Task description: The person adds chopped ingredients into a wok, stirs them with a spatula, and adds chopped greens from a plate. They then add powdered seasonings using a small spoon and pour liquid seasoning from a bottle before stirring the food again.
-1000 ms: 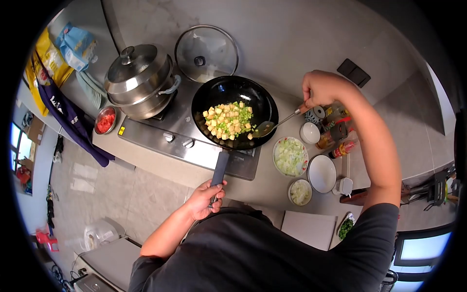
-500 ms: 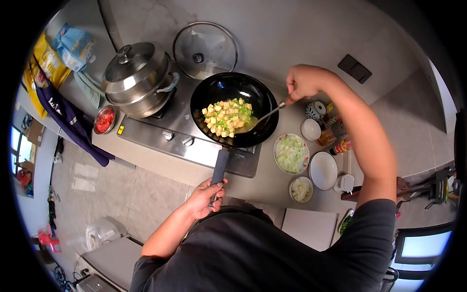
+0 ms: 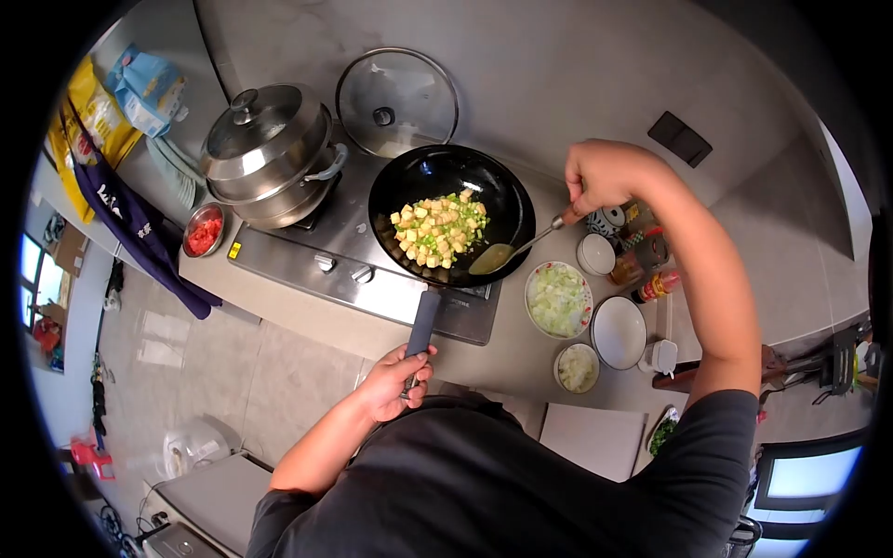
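Note:
A black wok point(image 3: 502, 200) sits on the right side of the gas stove, its dark handle point(image 3: 424, 321) pointing toward my body. Around that handle my left hand point(image 3: 395, 382) is closed. Inside the wok lies a heap of pale yellow cubes with chopped green pieces point(image 3: 437, 230). My right hand point(image 3: 603, 177) grips the wooden end of a metal spatula point(image 3: 493, 259) from above. The spatula's broad head rests low on the wok's right inner side, just apart from the heap.
Left on the stove point(image 3: 298, 260) stands a steel steamer pot point(image 3: 270, 158). A glass lid point(image 3: 400, 102) leans on the wall. At right are a plate of chopped pale vegetable point(image 3: 558, 299), a small bowl point(image 3: 577, 368), white bowls point(image 3: 619, 332) and bottles point(image 3: 657, 285). A red-filled bowl point(image 3: 202, 231) is at left.
My right hand has moved right and slightly down, drawing the spatula head out of the heap toward the wok's near right side. My left hand keeps its hold on the handle.

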Tool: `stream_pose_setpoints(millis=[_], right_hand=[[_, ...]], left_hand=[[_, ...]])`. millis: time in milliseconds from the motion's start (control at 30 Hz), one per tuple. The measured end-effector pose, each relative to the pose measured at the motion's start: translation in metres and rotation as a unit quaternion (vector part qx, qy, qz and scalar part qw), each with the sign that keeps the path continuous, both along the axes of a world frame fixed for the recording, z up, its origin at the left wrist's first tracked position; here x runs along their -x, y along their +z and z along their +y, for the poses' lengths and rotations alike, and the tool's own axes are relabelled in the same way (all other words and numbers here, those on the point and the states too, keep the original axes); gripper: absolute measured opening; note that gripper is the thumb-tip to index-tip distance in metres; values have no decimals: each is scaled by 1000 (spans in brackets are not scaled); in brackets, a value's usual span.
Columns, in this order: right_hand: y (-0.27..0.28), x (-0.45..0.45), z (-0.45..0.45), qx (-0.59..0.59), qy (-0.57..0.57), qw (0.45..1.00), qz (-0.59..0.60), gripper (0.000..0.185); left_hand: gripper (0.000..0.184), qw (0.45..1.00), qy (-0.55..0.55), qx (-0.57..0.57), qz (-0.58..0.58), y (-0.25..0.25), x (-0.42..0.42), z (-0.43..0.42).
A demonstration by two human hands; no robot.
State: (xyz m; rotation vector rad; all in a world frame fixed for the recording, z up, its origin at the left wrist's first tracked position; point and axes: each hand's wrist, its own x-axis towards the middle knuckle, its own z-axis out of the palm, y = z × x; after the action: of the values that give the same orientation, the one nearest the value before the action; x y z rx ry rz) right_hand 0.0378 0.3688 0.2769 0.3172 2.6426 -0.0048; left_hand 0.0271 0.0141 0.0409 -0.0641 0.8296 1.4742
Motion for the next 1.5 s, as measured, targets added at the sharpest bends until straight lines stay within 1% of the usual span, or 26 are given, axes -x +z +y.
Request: stream_pose_setpoints(millis=[67,100,200,300,400,533,633,733,867,900,1000,1067,1167,1233,1300,1433,1500], right_hand=[[-5,0,-5,9,7,1000,14,35],[-8,0,-5,2,17,999,49,35],[-7,-5,-2,27,34,998,45,34],[-1,-5,-4,9,38,999,25,33],[-17,1,-5,18,21,996,79,32],[-4,-9,-6,23,7,1000,4,31],[-23,-3,-13,8,24,996,90,32],[-25,-7,-10,21,22,995,97,33],[4,-23,-12,-11,-17,1000,14,34],[5,-22,-13,-17,-17,1000,13,33],[-14,-15,-15,-22,-32,998,47,32],[-35,-13,-6,-2,-51,996,79,31],[-41,-20,0,10,-59,993,101,30],[-36,-27,2,-3,-53,994,96,29],[-17,-33,1,-33,-40,996,79,28],[0,-33,-7,-72,-30,995,60,31],[-5,-29,-9,-41,-40,997,48,30]], left_hand=[[15,1000,-3,3,-2,0,0,0],[15,1000,-4,2,-1,0,0,1],[15,1000,0,1,1,1,0,0],[15,1000,-3,4,2,-1,0,1],[15,1000,-6,9,8,-1,0,1],[15,1000,0,1,1,-1,1,0],[14,1000,-7,-3,-4,-4,1,0],[14,1000,-6,5,1,-1,0,-1],[14,1000,-3,8,-3,-1,1,1],[14,1000,-3,12,-3,0,0,0],[14,1000,-2,10,-6,1,1,1],[14,1000,-4,8,-5,1,0,1],[14,1000,-5,4,1,1,0,0],[14,1000,-5,2,3,0,0,0],[15,1000,-6,1,3,1,0,0],[15,1000,-9,1,5,1,1,1],[15,1000,-10,-1,4,0,1,1]])
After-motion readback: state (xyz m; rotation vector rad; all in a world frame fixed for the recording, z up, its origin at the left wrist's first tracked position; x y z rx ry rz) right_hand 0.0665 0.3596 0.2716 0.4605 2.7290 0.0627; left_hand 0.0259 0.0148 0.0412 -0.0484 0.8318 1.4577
